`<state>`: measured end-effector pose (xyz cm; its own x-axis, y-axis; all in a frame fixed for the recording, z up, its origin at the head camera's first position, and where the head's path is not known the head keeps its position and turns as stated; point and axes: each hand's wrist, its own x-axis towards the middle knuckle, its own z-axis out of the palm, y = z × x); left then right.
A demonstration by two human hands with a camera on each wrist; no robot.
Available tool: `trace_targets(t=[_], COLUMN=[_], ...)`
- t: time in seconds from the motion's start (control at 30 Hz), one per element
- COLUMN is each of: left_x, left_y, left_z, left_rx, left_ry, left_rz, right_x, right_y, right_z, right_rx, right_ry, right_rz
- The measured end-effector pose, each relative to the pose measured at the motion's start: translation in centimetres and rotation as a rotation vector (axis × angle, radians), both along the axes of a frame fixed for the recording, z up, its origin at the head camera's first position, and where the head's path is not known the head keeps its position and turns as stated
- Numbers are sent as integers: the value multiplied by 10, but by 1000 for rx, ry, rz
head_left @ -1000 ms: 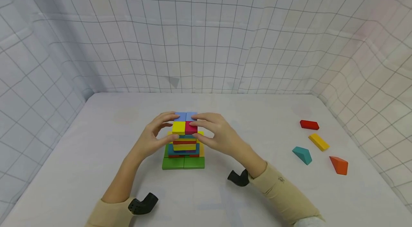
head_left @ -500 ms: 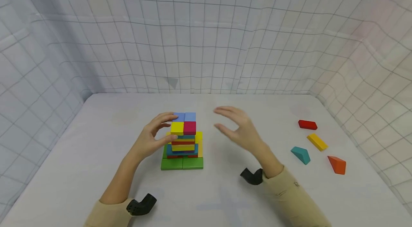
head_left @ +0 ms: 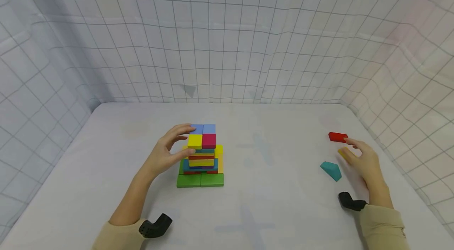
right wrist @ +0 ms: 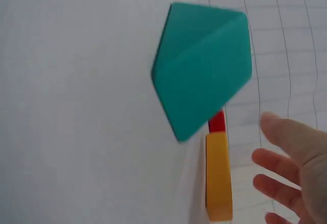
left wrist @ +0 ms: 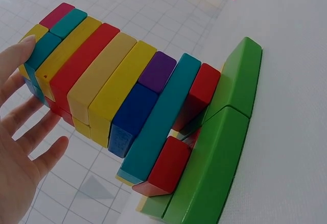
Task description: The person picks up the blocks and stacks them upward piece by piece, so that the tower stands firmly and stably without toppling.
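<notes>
A tower point(head_left: 202, 162) of colourful stacked blocks stands on green base blocks point(head_left: 213, 180). Its top carries a yellow block point(head_left: 195, 140), a crimson block point(head_left: 209, 140) and two light blue blocks point(head_left: 209, 128). My left hand point(head_left: 161, 153) holds the upper left side, thumb in front and fingers towards the back. Far to the right, my right hand point(head_left: 365, 163) reaches over a yellow rectangular block point(head_left: 343, 153), fingers loosely bent. In the right wrist view a gap shows between that hand and the yellow block point(right wrist: 218, 178). The orange block is hidden behind the right hand.
A red block point(head_left: 337, 137) lies just beyond the right fingertips. Left of the yellow block is a teal wedge-like block point(head_left: 331, 171), large in the right wrist view. White grid-patterned cloth point(head_left: 227, 45) rises behind the white table point(head_left: 276, 202). Each wrist bears a black mount point(head_left: 155, 226).
My right hand has left the tower's right side and moved right across the table to the loose blocks. The left hand has stayed at the tower, which looks unchanged.
</notes>
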<state>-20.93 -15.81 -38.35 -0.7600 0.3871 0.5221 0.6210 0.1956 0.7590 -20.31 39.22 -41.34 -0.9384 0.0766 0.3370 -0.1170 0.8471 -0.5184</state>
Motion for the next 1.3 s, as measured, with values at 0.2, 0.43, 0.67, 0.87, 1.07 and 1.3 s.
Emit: trace_targets(t=[0.2,0.43,0.67,0.87,1.07,1.3], left_x=[0,-1,1,1,2,4], left_y=[-1,-1,1,1,0,1], left_z=[0,-2,-1,-1,-1,5], left_rx=[-7,-3,-22,-41,-38,-41], left_ry=[-17,-8,-11,-10,-9,-10], left_rz=[2,-4,32,50,51,48], right_x=[11,17,8,-12,-27,-31], right_y=[29,36,14,-57,-147,-235], right_z=[-16,-25,-8,28,62,88], right_rx=[112,140,79,-40,-101,-143], right_ry=[-180,-188,-44,176,217,218], right_rz=[-57,-91,-37,218,511,798])
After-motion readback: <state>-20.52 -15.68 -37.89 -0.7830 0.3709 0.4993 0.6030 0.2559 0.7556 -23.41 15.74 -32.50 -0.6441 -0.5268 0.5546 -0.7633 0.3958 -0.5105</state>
